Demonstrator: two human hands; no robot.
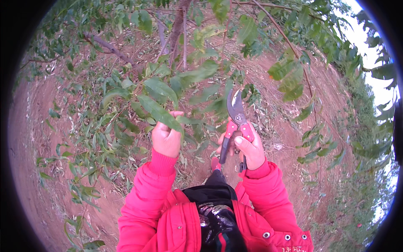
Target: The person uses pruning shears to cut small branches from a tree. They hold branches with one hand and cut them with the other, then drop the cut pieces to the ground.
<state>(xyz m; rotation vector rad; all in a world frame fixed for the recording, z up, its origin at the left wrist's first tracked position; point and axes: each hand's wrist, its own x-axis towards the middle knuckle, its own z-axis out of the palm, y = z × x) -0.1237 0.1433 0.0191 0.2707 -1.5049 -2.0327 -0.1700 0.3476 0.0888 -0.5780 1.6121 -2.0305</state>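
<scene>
My right hand (254, 148) holds bypass pruning shears (236, 121) with red and black handles. Their curved metal blades point away from me and stand slightly apart, with no branch between them. To the left, my left hand (167, 138) is raised among the leaves with its fingers curled in. A long green leaf (159, 110) crosses in front of its thumb. Whether the fingers grip a stem is hidden. Leafy shoots (126, 123) surround this hand on its far and left sides.
A tree trunk (178, 30) rises beyond my hands, with a thick side branch (110, 47) to its left. A thin branch (288, 41) hangs down at the right. Cut leaves and twigs litter the reddish soil (41, 138). My shoe (215, 163) shows below the shears.
</scene>
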